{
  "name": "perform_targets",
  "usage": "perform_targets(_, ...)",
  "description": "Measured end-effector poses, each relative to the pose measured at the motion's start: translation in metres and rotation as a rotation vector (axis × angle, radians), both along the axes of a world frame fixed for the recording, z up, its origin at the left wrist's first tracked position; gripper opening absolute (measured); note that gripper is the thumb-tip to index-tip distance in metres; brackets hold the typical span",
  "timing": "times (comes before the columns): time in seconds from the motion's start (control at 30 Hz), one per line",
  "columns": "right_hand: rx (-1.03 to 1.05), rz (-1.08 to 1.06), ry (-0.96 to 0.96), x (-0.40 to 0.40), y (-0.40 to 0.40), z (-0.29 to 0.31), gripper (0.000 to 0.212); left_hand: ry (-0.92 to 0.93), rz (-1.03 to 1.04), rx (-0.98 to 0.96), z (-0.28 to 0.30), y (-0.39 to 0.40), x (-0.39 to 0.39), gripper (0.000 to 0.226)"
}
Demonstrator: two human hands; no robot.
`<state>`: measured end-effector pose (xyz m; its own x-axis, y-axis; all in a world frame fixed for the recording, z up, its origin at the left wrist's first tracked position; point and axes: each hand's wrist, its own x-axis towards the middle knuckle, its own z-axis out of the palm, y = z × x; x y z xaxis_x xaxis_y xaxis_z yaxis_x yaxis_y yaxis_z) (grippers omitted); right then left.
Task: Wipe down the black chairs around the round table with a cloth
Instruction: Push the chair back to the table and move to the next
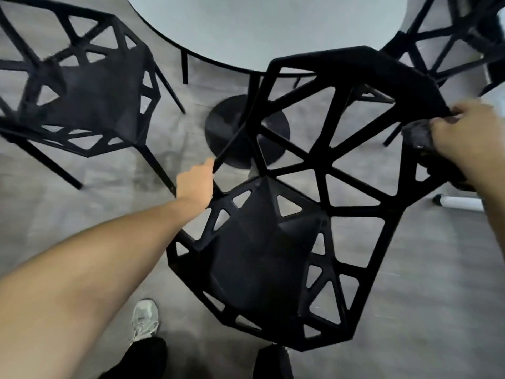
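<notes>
A black chair (262,258) with a frame of open triangles stands right below me, its backrest (355,64) against the round table (259,26). My left hand (195,183) holds the chair's left rim, fingers mostly hidden behind the frame. At the backrest's right top corner, my right hand (464,132) grips a dark cloth (418,136) against the edge. A second black chair (90,97) stands on the left. Part of a third black chair (451,42) shows at the top right.
The table's black round base (232,127) sits on the grey floor under the tabletop. A white tube-like object (459,202) lies on the floor at the right. My shoe (144,318) and dark trouser legs are at the bottom edge.
</notes>
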<state>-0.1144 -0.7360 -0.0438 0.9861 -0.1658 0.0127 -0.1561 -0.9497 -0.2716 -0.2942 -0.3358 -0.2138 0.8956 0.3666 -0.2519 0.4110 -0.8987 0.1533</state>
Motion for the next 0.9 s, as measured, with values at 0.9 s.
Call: perform_targets(0.9,0.174,-0.155,0.411,-0.04,-0.116,0.05,0.017,0.015,-0.338,-0.492,0.145,-0.267,0.019,0.047)
